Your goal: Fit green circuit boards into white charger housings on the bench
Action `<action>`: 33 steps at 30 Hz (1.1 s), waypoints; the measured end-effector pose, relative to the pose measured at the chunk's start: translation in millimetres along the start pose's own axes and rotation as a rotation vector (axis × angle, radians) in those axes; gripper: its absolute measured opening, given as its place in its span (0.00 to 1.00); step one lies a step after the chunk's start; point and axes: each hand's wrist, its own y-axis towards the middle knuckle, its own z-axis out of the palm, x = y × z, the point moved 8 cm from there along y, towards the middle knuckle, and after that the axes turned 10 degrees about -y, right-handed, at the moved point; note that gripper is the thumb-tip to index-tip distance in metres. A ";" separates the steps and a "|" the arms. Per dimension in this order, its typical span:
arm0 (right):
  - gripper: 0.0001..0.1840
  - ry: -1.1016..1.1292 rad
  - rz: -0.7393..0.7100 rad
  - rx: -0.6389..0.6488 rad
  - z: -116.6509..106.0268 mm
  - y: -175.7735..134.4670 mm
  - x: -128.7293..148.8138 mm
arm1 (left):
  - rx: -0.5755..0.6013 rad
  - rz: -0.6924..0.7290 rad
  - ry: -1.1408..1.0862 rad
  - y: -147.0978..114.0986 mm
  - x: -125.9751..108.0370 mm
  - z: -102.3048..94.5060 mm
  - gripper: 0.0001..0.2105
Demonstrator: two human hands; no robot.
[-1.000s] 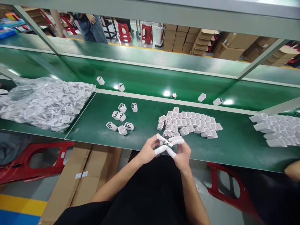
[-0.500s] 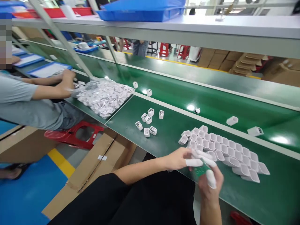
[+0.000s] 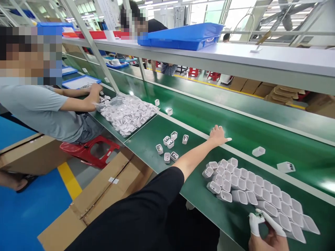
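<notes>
My left hand (image 3: 217, 135) reaches out over the green belt, palm down, with its white-covered thumb stretched to the right. The other fingertips and whatever lies under them are hidden. At the bottom right, my right hand (image 3: 268, 237) pinches a small green part (image 3: 259, 215) between white-covered fingertips; its details are too small to tell. Beside that hand, several white open-ended housings (image 3: 258, 190) stand packed in slanting rows on the green bench. Farther left, a loose group of small white housings with parts inside (image 3: 170, 143) rests near my left forearm.
A bag of white parts (image 3: 128, 113) lies at left, before a seated co-worker (image 3: 49, 104) on a red stool (image 3: 90, 150). Single housings sit on the belt, including one white housing (image 3: 259, 151). Overhead runs a shelf (image 3: 248, 57) with a blue tray (image 3: 183, 38). Cardboard boxes (image 3: 104, 191) stand below.
My hands have parted: the left has stretched forward to the belt, where a small white part lay, and the right has moved right beside the rows. The view has tilted up.
</notes>
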 end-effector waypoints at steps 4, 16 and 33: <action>0.28 -0.153 -0.025 0.019 -2.6 -1.3 -9.9 | -0.013 0.056 0.045 14.3 4.0 9.2 0.32; 0.29 -0.107 0.027 0.102 9.4 -4.2 -17.0 | -0.014 0.211 -0.090 21.9 29.1 -13.8 0.16; 0.25 -0.069 -0.032 0.099 12.9 -2.5 -3.0 | 0.180 0.283 -0.017 -13.4 -8.0 25.2 0.22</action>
